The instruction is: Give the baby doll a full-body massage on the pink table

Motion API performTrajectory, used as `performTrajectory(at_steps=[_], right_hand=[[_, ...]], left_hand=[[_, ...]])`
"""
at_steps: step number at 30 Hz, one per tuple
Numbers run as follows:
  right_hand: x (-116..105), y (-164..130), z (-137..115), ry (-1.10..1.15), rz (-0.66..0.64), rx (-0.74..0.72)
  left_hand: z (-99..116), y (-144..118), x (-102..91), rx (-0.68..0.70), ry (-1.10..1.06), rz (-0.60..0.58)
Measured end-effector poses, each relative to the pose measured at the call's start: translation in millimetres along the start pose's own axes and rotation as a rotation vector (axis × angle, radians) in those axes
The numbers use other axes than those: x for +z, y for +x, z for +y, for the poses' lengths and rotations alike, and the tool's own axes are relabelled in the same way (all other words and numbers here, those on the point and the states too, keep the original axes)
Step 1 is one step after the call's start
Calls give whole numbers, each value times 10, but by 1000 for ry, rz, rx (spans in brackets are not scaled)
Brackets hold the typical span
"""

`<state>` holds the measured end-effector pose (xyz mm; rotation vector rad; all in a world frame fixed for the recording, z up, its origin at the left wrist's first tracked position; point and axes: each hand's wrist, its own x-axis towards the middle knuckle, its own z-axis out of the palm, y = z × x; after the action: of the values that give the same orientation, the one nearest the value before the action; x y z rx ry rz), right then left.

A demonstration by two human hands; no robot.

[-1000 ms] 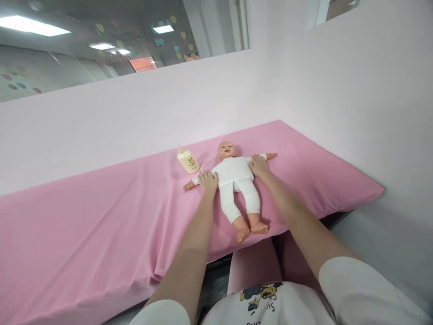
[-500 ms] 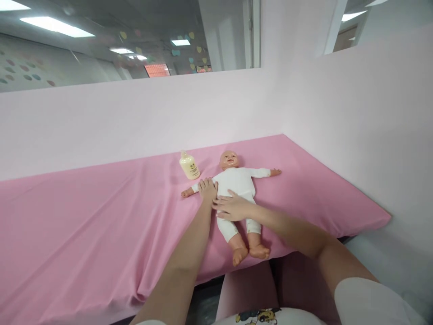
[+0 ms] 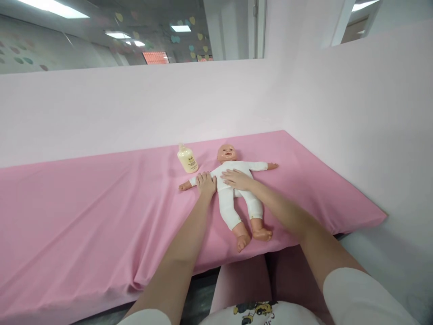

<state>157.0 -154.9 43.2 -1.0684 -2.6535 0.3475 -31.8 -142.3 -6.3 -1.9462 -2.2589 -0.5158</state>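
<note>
A baby doll in a white bodysuit lies on its back, face up, arms spread and feet toward me. My left hand rests palm down over the doll's arm on the left, beside its torso, with the fingers extended and slightly bent. Across the doll's chest and belly lies my right hand, flat, fingers stretched out to the left. A pale yellow pump bottle stands tilted in view just beyond my left hand, apart from it.
A pink sheet covers the padded table, with folds on the left and its front edge near my legs. Pale walls border the back and right sides. Above the back wall is a window.
My right hand has slid up the doll from its hip and thigh to its chest and belly. My left hand stays on the doll's arm. The doll's legs have shifted slightly rightward; the view tilts down a little.
</note>
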Motion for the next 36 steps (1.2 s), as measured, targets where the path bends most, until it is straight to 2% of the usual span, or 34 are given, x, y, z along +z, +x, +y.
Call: performTrajectory(at_steps=[4,7,9,14,16,19,23,24,26,29,31,34,36], right_hand=[[2,148,272,8,96,138],[59,89,487,14,230,443],[100,9,637,9,260,569],[150,-167,869,-48,320,683],[149,-195,883,-54,337,708],[139,-199,860,-41,342,727],[125,-186,820,-34,331,743],[122,-186,813,-35,335,742],[116,-189,805,-41,346,734],[109,-198,805,-52,348,723],[109,-199,813,-55,347,715],[123,-187,836,-60,357,706],[140,-171,857,-66,367,704]], left_hand=[[-14,0,1,5,8,7],[-7,-1,-8,0,1,5],[6,-5,-18,-4,-18,-9],[32,-13,-80,-33,-87,-50],[48,9,-135,-46,-153,-117],[136,79,-242,-10,-283,-283],[459,111,-369,175,-335,-408],[570,76,-393,202,-330,-420],[797,-74,-434,353,-255,-422],[1063,-486,-505,693,-169,-471],[1149,-832,-582,839,-178,-483],[1152,-1288,-750,1061,-292,-528],[1118,-1452,-870,1142,-345,-542]])
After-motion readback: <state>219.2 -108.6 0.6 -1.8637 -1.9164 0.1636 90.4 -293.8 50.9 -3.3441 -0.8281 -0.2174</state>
